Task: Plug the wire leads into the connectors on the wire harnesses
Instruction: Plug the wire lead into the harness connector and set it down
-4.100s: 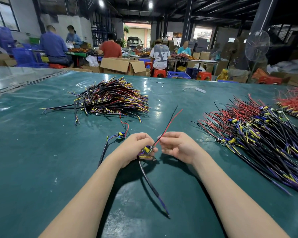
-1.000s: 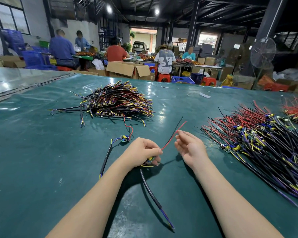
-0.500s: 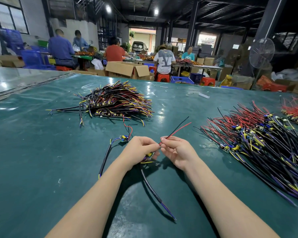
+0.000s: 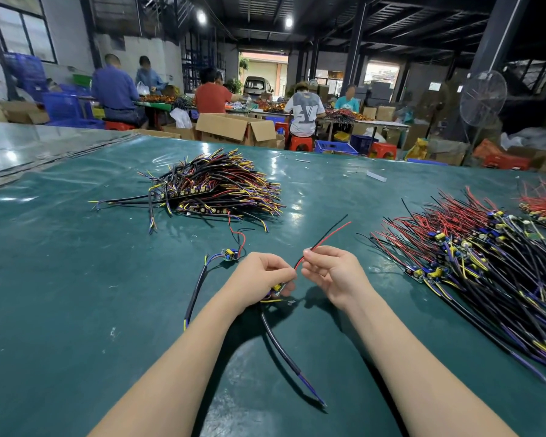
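Red lead pinched in right hand, long axis slanting toward far-right edge of table; near end points down-left at connector, gripped in curled left hand, just beside, mid-table.

A single wide-angle camera, worn on the head, faces forward and down across the green table. The left hand and right hand reach in from the bottom edge and lie close to the lens, just below frame centre. The workshop beyond the table's far edge fills the upper third. Lines there appear bowed by the lens, and distant detail is indistinct.
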### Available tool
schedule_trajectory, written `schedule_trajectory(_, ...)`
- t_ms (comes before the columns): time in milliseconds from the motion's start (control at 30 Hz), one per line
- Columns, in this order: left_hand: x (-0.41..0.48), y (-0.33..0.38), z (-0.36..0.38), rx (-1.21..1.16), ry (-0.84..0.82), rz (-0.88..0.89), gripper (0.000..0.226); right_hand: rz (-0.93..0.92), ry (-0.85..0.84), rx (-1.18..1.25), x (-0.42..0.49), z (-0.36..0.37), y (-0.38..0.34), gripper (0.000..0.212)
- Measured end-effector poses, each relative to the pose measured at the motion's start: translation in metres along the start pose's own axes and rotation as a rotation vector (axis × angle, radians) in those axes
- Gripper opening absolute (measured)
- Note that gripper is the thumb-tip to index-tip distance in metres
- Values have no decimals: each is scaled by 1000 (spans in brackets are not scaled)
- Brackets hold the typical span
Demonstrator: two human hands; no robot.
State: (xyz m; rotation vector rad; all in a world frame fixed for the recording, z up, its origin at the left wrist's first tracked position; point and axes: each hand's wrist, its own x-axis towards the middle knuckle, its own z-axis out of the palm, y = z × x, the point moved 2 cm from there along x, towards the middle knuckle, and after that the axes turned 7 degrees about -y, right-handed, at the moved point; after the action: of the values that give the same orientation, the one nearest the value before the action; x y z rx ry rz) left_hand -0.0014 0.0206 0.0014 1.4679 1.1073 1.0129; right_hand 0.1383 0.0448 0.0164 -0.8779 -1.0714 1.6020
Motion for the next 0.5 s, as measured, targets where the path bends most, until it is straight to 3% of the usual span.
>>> schedule_trajectory(500,-1,2,3,16,-71,-4,21,-18,110,266,1,0,-5,18)
